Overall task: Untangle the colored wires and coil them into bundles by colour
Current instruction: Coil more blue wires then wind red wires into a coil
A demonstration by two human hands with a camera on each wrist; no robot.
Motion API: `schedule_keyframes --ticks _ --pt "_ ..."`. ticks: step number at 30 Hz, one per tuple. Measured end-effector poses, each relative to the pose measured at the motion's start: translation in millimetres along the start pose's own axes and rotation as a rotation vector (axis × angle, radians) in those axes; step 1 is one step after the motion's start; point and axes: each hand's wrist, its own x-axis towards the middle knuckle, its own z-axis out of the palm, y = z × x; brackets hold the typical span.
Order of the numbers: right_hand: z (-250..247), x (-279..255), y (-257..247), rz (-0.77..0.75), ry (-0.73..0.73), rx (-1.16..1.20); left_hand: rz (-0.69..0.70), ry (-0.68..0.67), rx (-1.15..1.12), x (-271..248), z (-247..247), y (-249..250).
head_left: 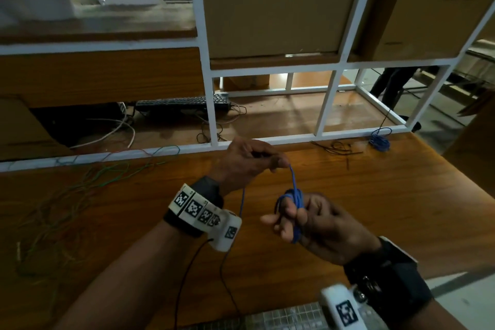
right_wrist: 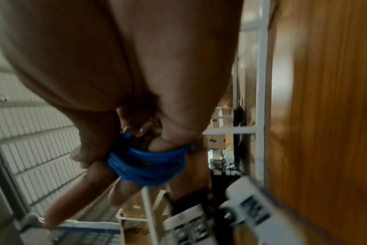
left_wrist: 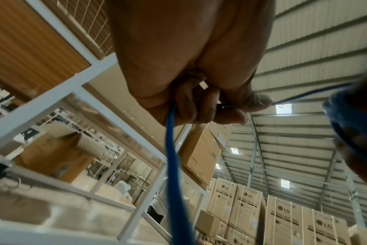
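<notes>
Around right hand (head_left: 318,222) fingers: blue wire (head_left: 296,201); left hand (head_left: 249,161) pinching strand.

— Where can I pass?
— Bare desk (head_left: 361,209) lies under and right of my hands.
— And in the way?
— The white frame (head_left: 211,104) stands behind them, loose green wires (head_left: 88,182) sprawl left, and black ties (head_left: 338,149) and a blue bundle (head_left: 379,139) lie far right.

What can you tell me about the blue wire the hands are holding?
The blue wire is thin and bendy, plastic-looking. Several loops are wound around fingers of the right hand. From there one strand rises to the left hand, which pinches it, and the rest hangs down below that hand. It is held above the wooden table.
</notes>
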Motion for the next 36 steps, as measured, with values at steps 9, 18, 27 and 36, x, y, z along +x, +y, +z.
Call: schedule_keyframes --ticks 9,18,27,36 --pt "-6 28 -46 -0.572 0.662 -0.168 -0.382 -0.022 -0.271 -32 59 -40" --pt "-93 12 -20 -0.137 1.053 -1.435 -0.318 0.009 0.274 -71 30 -50" --pt "-57 3 12 0.39 0.297 -1.258 0.003 0.073 0.594 -49 -24 -16" --pt "-24 -8 11 0.31 0.045 -0.275 0.001 0.071 0.23 -20 -24 -3"
